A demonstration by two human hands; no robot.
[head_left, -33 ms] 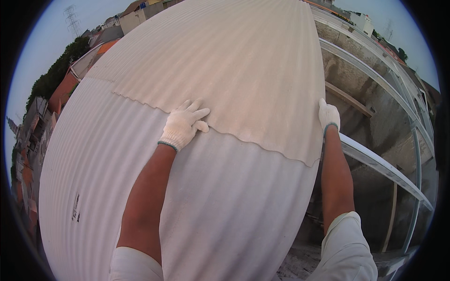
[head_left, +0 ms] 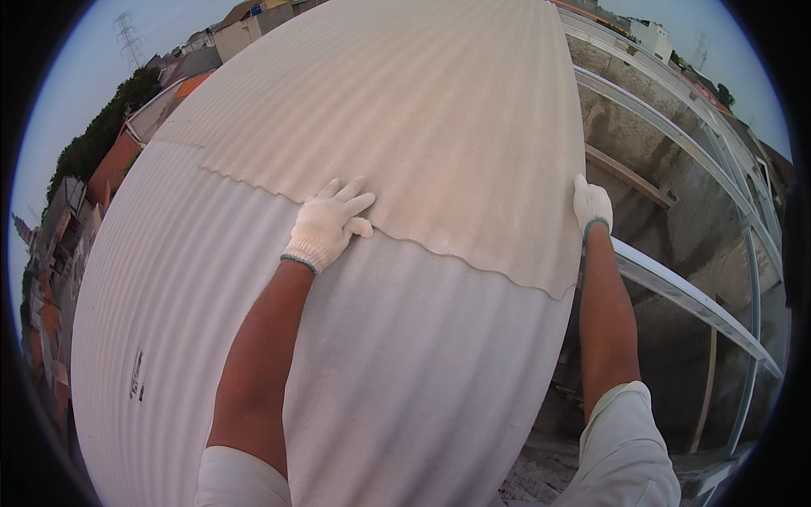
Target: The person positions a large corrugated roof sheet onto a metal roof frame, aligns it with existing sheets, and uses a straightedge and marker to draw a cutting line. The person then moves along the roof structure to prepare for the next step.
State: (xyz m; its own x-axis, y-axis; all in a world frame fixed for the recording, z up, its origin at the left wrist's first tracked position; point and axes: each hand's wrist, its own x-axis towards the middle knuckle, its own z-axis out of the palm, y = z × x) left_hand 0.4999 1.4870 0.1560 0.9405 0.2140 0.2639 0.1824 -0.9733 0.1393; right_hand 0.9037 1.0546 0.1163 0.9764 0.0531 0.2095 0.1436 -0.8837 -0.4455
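Both of my hands wear white knit gloves with teal cuffs. My left hand (head_left: 329,220) lies with spread fingers on the wavy lower edge of the upper beige corrugated sheet (head_left: 439,135), which overlaps a paler corrugated sheet (head_left: 405,355). My right hand (head_left: 591,203) is curled round the right edge of the upper sheet, its fingertips partly hidden.
On the right, metal beams (head_left: 676,291) and a wooden plank (head_left: 629,176) span a grey concrete space below the roof edge. Neighbouring tiled roofs (head_left: 114,165), trees (head_left: 118,110) and a pylon (head_left: 128,38) show at the left beyond the sheets.
My left hand has shifted very slightly left and up, along with the seam under it. My right hand stays on the edge, barely moved.
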